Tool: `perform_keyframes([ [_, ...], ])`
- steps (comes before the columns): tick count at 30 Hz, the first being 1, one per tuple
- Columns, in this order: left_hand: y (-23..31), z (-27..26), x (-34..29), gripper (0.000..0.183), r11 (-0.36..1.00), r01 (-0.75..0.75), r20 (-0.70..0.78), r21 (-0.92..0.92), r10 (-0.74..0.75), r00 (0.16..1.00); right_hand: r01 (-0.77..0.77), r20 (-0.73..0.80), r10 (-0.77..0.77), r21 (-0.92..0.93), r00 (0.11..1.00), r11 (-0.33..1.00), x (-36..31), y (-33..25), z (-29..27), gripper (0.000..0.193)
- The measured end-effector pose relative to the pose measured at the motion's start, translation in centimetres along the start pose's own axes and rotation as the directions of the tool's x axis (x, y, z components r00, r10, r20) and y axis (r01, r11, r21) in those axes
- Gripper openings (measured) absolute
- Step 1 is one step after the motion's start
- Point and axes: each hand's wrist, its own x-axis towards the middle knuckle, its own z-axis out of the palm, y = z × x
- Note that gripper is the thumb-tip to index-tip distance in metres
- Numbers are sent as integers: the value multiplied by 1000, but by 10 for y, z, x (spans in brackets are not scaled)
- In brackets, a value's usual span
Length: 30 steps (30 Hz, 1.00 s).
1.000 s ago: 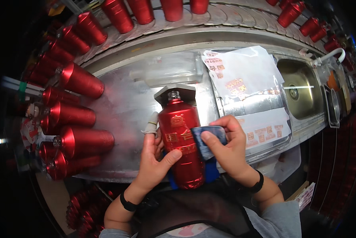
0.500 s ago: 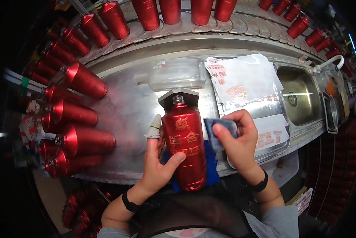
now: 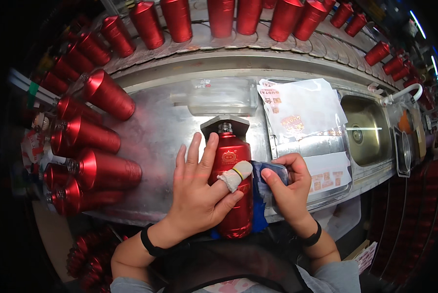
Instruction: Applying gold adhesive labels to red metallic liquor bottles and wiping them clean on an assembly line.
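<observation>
1. My left hand lies spread over the red bottle at 6 o'clock, steadying it.
2. My right hand pinches a blue cloth against its side.
3. Wiping seems unfinished; I can't judge cleanliness.

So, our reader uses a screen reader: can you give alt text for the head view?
A left hand, one finger bandaged, presses on a red bottle lying on a steel bench while the right hand holds a blue cloth against its side. More red bottles lie at left, and a sink sits at right.
</observation>
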Motion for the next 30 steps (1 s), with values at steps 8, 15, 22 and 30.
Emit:
perform_keyframes([
  [8, -18, 1, 6, 30, 1000, 3, -71, 4, -2, 997, 54, 19, -54, -37, 998, 998, -6, 6, -1, 22],
  [15, -28, 9, -1, 36, 990, 92, -108, -103, -104, 989, 9, 39, -6, -69, 999, 998, -5, 0, 0, 21],
  [22, -15, 14, -46, 45, 989, 83, 23, -123, -81, 996, 459, 109, -451, -347, 886, 818, 4, -12, 8, 20],
  [30, -20, 12, -77, 41, 956, 94, -21, -277, -104, 994, 823, 657, -499, -398, 565, 406, -16, -35, 16, 41],
])
